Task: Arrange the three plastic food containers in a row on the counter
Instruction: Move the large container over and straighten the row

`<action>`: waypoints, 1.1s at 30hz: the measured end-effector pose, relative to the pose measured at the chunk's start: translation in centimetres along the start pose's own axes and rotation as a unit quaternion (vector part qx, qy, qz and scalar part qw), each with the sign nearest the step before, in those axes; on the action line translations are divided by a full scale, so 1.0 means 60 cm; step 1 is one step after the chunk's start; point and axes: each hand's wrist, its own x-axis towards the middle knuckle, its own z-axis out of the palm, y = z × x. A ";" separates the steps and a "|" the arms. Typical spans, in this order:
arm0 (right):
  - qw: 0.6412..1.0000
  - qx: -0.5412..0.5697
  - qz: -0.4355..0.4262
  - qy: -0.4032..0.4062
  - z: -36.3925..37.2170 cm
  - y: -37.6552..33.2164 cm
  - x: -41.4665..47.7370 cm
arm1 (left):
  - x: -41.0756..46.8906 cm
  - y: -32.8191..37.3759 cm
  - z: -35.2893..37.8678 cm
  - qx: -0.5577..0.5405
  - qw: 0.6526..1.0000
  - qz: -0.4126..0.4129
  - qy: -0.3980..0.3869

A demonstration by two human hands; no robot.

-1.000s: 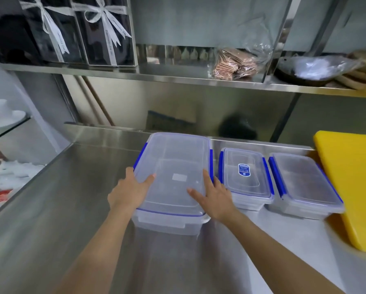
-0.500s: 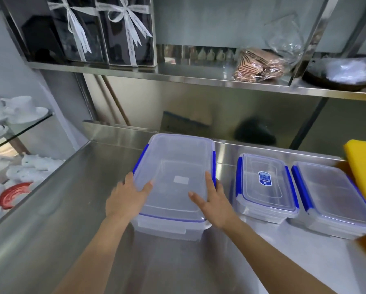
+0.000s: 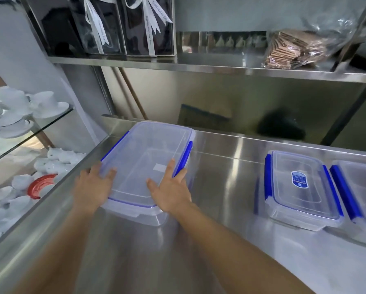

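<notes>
A large clear plastic container (image 3: 148, 153) with blue side clips rests on the steel counter (image 3: 220, 240), close to its left edge. My left hand (image 3: 92, 187) grips its near left corner and my right hand (image 3: 170, 189) presses on its near right lid edge. A smaller clear container (image 3: 301, 200) with a blue label sits to the right, with a wide gap of bare counter between. A third container (image 3: 360, 194) touches that one and is cut off by the right frame edge.
A steel shelf (image 3: 220, 64) overhangs the counter and holds two dark gift boxes (image 3: 122, 26) with white ribbons and a bag of wafers (image 3: 294, 49). White cups and saucers (image 3: 18, 109) fill a glass display left of the counter.
The large container has slid left across the counter with both hands on it, opening a wide gap from the two smaller containers. The view turned left, and the yellow board has left the frame.
</notes>
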 end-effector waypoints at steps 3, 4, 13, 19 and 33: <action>0.999 -0.006 0.002 -0.042 -0.017 0.005 -0.001 | -0.006 0.003 -0.006 0.015 1.000 -0.009 0.003; 0.999 0.001 -0.003 -0.053 -0.029 0.013 -0.004 | -0.014 0.007 -0.008 0.026 0.999 -0.014 0.013; 0.962 -0.033 0.093 0.255 -0.238 0.211 -0.091 | -0.147 0.244 0.023 -0.207 0.953 0.218 -0.040; 0.914 -0.128 0.249 0.293 -0.279 0.329 -0.151 | -0.276 0.394 0.162 -0.277 0.883 0.156 -0.345; 0.941 -0.042 0.199 0.270 -0.193 0.339 -0.123 | -0.301 0.343 0.251 -0.406 0.853 0.006 -0.328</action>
